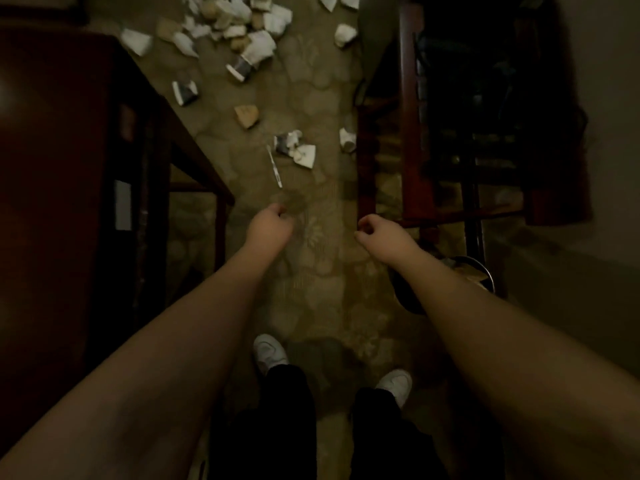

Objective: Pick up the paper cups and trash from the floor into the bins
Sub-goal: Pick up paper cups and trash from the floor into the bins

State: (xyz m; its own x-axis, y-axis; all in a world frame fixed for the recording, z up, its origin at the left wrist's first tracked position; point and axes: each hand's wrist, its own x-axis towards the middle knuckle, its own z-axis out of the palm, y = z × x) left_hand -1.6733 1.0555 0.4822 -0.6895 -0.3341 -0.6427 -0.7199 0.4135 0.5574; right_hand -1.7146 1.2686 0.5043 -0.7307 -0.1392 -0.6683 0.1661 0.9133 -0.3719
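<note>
Our left hand [270, 223] and right hand [379, 230]: both outstretched above the carpet [322, 271], fingers loosely curled, empty; cups [242, 32] beyond.

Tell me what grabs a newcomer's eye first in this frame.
The heap of crushed paper cups on the carpet at top centre, with strays trailing toward the person. Then the left hand and right hand, mid-frame, loosely curled and holding nothing. A dark bin sits under the right forearm.

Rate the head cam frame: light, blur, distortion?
Head view: dim and underexposed; the table and chair sink into near-black; the crushed cups at the top are soft with blur; wide-angle stretch swells both forearms; a faint glare patch at the left edge.
</note>
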